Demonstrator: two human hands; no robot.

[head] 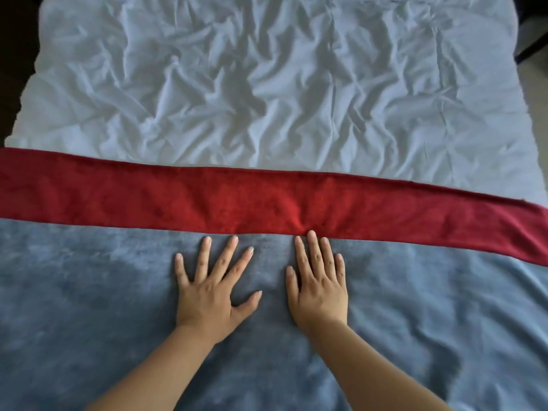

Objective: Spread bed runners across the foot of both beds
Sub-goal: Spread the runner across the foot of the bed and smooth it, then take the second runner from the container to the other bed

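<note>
A bed with a wrinkled white sheet [267,84] fills the view. A red runner strip [148,197] lies across it from the left edge to the right edge. Below the red strip, a grey-blue plush runner [89,307] covers the foot of the bed. My left hand [210,289] lies flat on the grey-blue fabric with fingers spread. Beside it, my right hand [318,283] presses flat on the same fabric, its fingers straight and close together, with the middle fingertip touching the red strip's lower edge, where the red cloth puckers slightly.
Dark floor shows past the bed's left edge [12,54]. At the upper right corner a dark furniture leg [533,40] stands on lighter floor. The white sheet has many creases across its middle.
</note>
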